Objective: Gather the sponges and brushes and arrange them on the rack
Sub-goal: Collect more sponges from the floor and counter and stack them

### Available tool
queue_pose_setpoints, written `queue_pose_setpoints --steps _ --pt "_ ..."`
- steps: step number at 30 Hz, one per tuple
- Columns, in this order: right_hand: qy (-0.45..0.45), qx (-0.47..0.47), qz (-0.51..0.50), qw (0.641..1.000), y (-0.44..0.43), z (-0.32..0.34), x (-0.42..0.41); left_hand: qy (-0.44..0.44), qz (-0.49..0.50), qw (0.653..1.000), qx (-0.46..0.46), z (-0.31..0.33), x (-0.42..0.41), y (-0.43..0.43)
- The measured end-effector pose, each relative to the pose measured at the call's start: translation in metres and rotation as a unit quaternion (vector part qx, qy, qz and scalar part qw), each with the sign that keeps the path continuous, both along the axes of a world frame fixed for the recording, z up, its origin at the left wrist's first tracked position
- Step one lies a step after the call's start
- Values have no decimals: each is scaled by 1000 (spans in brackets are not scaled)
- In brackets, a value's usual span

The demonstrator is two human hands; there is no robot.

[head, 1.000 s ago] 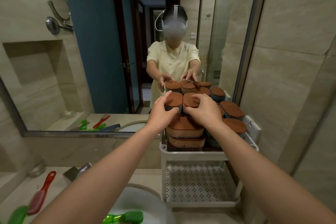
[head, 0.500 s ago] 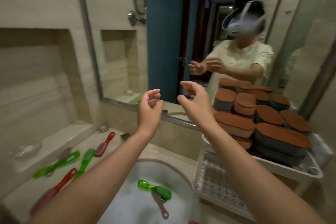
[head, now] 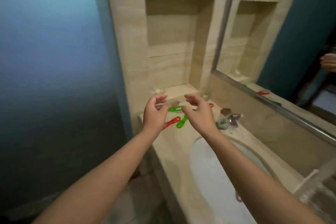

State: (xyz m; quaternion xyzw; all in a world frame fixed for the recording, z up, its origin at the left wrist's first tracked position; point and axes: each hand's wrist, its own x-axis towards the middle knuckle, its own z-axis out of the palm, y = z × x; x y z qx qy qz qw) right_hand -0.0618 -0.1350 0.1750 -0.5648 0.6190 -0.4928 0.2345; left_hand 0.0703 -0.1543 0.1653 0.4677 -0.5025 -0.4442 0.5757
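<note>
view swung from sponge rack to brushes on the surface point(head: 174, 138).
left hand point(head: 154, 114), right hand point(head: 199, 114): grip open, empty, over green brush point(head: 175, 108); brushes next.

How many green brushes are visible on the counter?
2. One green brush lies between the hands; another green brush lies beside the red brush. The hands may hide more.
</note>
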Motion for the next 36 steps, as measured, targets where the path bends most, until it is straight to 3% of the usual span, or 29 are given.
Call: queue_pose_setpoints --steps 9,14,24,36 --pt "33 47 125 990 29 -48 157 -72 90 993 37 -55 166 56" --pt "0 78 199 977 47 -79 253 -125 158 977 62 -75 269 90" --pt "39 121 377 917 80 -108 439 -122 298 941 101 -104 433 166" --pt "50 139 480 865 163 -139 617 -96 409 898 132 -143 591 283"
